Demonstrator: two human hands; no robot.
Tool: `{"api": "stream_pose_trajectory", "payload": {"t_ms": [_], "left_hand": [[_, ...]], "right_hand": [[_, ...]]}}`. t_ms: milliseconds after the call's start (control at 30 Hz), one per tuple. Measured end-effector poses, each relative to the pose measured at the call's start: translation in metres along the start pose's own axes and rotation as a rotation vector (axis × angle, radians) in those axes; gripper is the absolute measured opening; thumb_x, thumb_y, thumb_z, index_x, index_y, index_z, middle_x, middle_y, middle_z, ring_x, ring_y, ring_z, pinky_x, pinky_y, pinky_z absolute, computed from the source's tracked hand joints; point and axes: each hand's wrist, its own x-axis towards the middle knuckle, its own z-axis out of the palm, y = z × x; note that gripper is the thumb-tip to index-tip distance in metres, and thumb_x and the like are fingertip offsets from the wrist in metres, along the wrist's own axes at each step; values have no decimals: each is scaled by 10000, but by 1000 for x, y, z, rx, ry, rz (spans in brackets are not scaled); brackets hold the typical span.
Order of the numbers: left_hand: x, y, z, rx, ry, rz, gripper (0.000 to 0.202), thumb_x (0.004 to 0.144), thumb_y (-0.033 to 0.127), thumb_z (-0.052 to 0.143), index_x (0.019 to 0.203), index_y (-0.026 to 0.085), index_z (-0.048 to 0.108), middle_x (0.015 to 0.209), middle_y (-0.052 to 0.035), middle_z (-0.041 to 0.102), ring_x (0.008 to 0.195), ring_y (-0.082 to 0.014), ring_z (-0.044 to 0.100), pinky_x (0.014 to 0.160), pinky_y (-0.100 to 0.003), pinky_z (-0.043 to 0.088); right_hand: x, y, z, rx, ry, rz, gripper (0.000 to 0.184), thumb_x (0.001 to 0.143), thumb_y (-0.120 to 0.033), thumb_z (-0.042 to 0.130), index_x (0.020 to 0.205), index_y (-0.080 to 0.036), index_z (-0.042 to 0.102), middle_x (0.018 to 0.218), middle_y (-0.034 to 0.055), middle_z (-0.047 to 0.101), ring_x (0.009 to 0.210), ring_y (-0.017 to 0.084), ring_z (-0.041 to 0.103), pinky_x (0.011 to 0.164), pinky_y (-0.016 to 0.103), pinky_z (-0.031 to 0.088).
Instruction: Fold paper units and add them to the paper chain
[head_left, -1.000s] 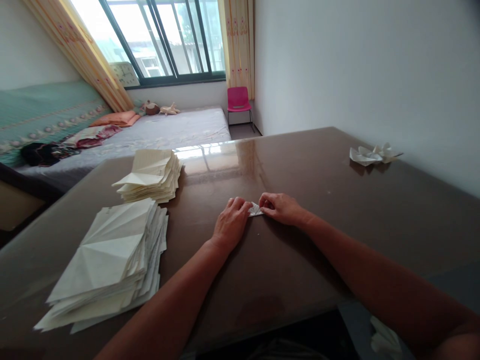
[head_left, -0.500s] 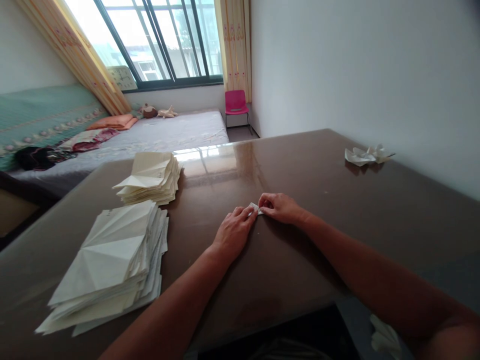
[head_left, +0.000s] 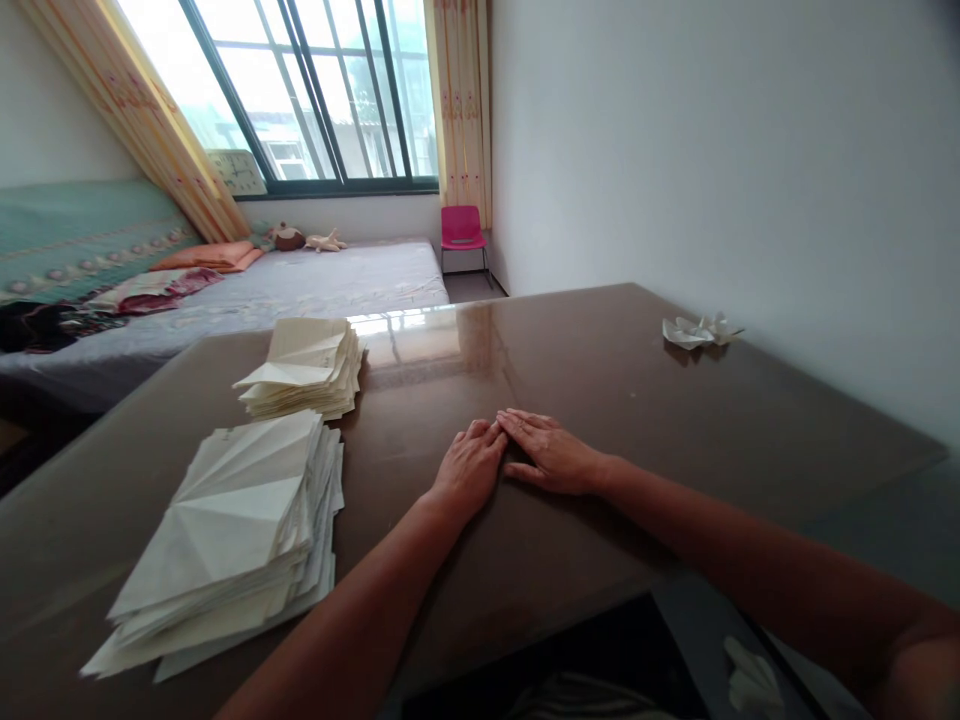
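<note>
My left hand (head_left: 471, 466) and my right hand (head_left: 549, 452) lie flat side by side on the brown table (head_left: 600, 400), fingers stretched out and touching near the tips. The small folded paper piece seen earlier is hidden beneath them. To the left of my left hand lies a near stack of creased cream paper squares (head_left: 232, 525), and behind it a second, smaller stack (head_left: 306, 367).
A folded white paper flower (head_left: 699, 330) rests at the table's far right by the white wall. Beyond the table are a bed (head_left: 247, 290), a pink chair (head_left: 460, 228) and a window. White paper (head_left: 754, 680) lies low at the bottom right, beside the table.
Both hands went from pinching the small folded paper to lying flat over it, fingers extended. The paper is no longer visible. The camera tilted slightly.
</note>
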Motion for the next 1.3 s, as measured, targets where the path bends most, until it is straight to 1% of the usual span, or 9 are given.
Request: {"api": "stream_pose_trajectory", "payload": {"t_ms": [67,133,300,400,600,800,967,1100,1300], "left_hand": [[-2,1,-1,7,3,0,454,907,205,420,1360,223,442,1372,-76,511,1222,-235,421,982,-416,418],[-5,1,0,20,19,-2,493,892,215,431,1384,199,413,1415,-74,472,1261,-246,400,1008,-419,395],[-13,-2,9,54,7,-10,568,894,287,414,1442,170,325,1497,-75,357,1376,-241,301,1104,-415,292],[-15,-1,14,81,8,-4,588,898,302,395,1457,153,294,1519,-77,310,1403,-224,260,1136,-399,244],[-11,6,13,110,13,-51,550,904,309,377,1418,116,378,1489,-93,362,1393,-237,290,1144,-416,242],[-10,9,8,146,31,-31,529,903,300,386,1399,119,407,1475,-99,388,1392,-240,294,1154,-420,223],[-6,13,12,170,69,-32,495,914,291,389,1385,144,427,1432,-118,449,1358,-260,356,1140,-444,244],[-3,16,19,205,108,-30,456,928,281,373,1335,110,487,1398,-149,483,1331,-271,394,1127,-452,270],[-8,10,27,184,207,-32,441,924,343,397,1324,187,500,1407,-87,486,1314,-251,415,1105,-450,306]], "right_hand": [[-6,-6,5,-41,-26,34,802,891,-614,375,1473,-75,260,1507,178,290,1407,266,234,1144,447,214],[-9,-9,7,-64,-44,72,820,891,-653,313,1485,-93,233,1518,165,266,1416,255,211,1152,439,190],[-8,-9,8,-107,-43,86,834,886,-670,290,1486,-92,232,1524,161,245,1422,253,192,1155,442,181],[-9,-8,9,-122,-27,77,781,904,-638,288,1487,-120,241,1520,145,262,1419,252,204,1151,452,192],[-9,-7,8,-103,-41,73,729,928,-606,250,1493,-146,227,1525,119,257,1421,231,199,1157,445,167],[-12,-9,6,-111,-23,91,682,943,-570,256,1494,-168,227,1531,93,244,1426,235,182,1160,474,128],[-19,-7,5,-132,-23,131,626,956,-533,266,1485,-198,260,1526,72,270,1418,233,209,1150,473,158],[-22,-5,6,-150,-13,133,585,968,-495,275,1480,-212,270,1510,68,314,1409,223,234,1141,471,174],[-20,-3,9,-174,15,115,551,977,-451,288,1476,-217,276,1504,60,334,1392,214,272,1119,461,203]]}}
